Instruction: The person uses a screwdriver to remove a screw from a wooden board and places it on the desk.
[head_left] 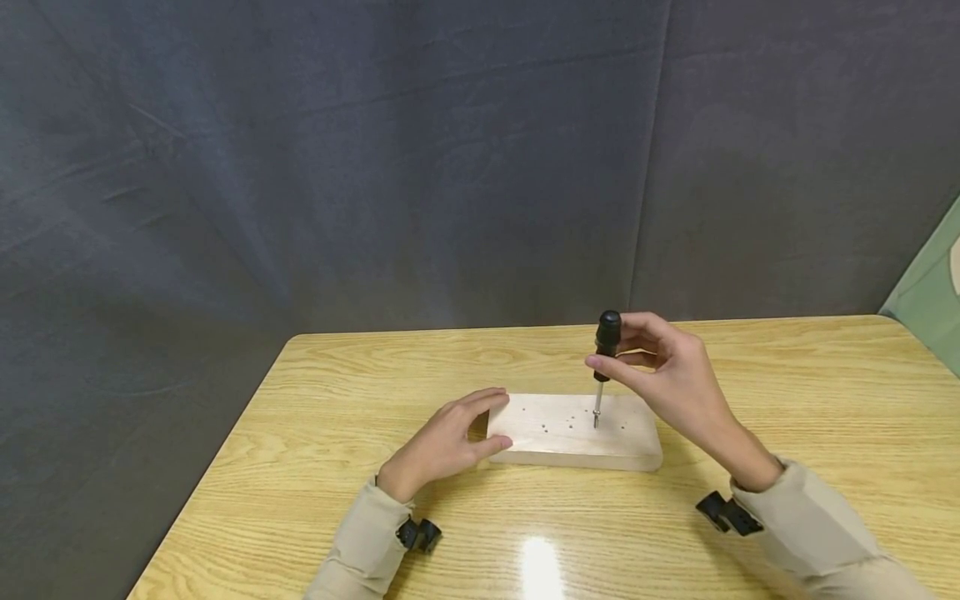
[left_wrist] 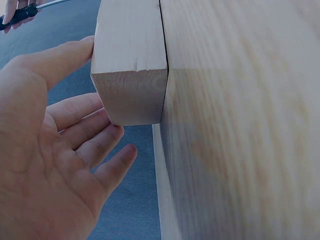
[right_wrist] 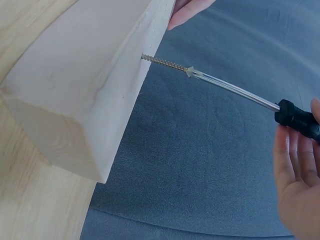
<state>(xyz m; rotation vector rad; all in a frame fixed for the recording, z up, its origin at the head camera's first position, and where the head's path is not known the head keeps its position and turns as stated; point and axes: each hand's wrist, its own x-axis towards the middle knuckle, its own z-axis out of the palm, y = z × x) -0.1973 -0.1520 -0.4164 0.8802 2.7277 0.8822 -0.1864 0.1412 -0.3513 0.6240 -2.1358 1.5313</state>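
A pale wooden board (head_left: 573, 460) with several small holes lies flat on the table. My left hand (head_left: 446, 442) holds its left end, thumb at the near edge and fingers toward the far edge; in the left wrist view the thumb and fingertips meet the board's end (left_wrist: 131, 97). My right hand (head_left: 678, 375) grips the black handle of a screwdriver (head_left: 608, 333) between thumb and fingers. The screwdriver stands nearly upright over the board's right half. In the right wrist view its tip sits on the head of a threaded screw (right_wrist: 167, 63), whose point is in the board and most of whose thread shows.
The wood-grain table (head_left: 322, 417) extends around the board on all sides. A dark grey cloth (head_left: 450, 167) hangs behind the table's far edge. Something green (head_left: 926, 292) is visible at the right edge. Black wrist cameras sit on both beige sleeves (head_left: 817, 525).
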